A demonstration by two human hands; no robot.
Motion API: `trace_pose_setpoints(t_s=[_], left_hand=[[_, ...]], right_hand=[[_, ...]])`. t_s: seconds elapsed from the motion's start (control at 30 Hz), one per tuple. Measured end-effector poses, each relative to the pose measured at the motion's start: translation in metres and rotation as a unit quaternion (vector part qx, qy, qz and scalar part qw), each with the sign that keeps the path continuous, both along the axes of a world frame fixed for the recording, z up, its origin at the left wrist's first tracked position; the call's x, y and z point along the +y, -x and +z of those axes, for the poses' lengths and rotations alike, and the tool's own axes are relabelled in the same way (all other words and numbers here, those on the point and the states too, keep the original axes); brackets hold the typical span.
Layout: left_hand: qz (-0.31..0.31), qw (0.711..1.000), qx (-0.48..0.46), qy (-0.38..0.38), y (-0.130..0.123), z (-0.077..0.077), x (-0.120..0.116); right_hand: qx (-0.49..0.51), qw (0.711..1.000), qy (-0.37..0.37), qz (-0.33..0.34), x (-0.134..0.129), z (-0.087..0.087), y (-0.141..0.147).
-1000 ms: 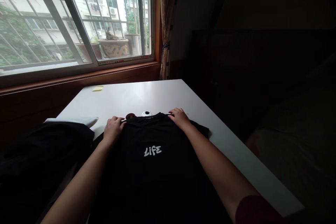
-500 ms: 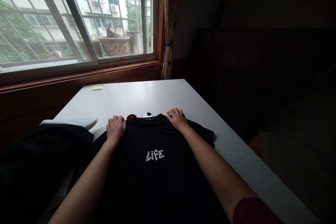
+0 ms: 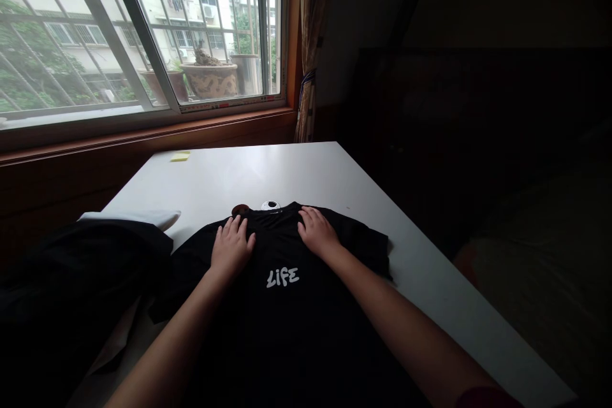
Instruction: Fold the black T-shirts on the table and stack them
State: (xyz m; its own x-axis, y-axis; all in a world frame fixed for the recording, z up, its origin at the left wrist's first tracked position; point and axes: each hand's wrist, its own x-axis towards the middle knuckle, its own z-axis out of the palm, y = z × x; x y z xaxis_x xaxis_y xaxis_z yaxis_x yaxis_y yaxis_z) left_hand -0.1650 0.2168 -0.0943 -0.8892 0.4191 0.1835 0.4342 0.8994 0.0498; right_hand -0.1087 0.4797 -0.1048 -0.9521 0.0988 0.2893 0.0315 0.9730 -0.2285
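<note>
A black T-shirt (image 3: pixel 287 319) with white lettering lies spread on the white table (image 3: pixel 306 169), its collar towards the far side. My left hand (image 3: pixel 233 243) rests on the shirt left of the collar, fingers spread and flat. On the other side of the collar, my right hand (image 3: pixel 316 229) lies on the cloth with its fingers stretched out. Just past the collar are a dark brown round object (image 3: pixel 240 210) and a white round object with a black centre (image 3: pixel 271 205).
Dark clothes (image 3: pixel 81 268) and a white cloth (image 3: pixel 129 217) are piled at the left. Yellow sticky notes (image 3: pixel 180 157) lie at the far left corner. Behind the table stand a barred window (image 3: pixel 201 32) and a tied curtain (image 3: pixel 310 44).
My left hand has moved right and inward from the shirt's edge, its fingers now spread. My right hand has shifted slightly down and left. The left sleeve lies more spread out.
</note>
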Motion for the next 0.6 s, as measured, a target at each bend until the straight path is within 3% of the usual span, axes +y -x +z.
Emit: trace_pose_setpoints(t_s=[0.1, 0.33, 0.5, 0.6], left_hand=[[0.031, 0.999, -0.034, 0.0, 0.004, -0.005, 0.004], [0.029, 0.998, -0.046, 0.014, 0.013, -0.003, -0.004], [0.031, 0.998, -0.048, 0.017, 0.011, -0.003, -0.008], [0.03, 0.998, -0.044, 0.02, 0.012, -0.004, -0.009]], right_hand=[[-0.041, 0.999, 0.005, -0.007, -0.002, -0.003, -0.003], [-0.082, 0.996, -0.004, 0.024, 0.015, 0.001, -0.02], [-0.083, 0.996, 0.016, 0.034, 0.073, -0.003, -0.049], [-0.047, 0.997, 0.06, -0.012, 0.118, -0.002, -0.07]])
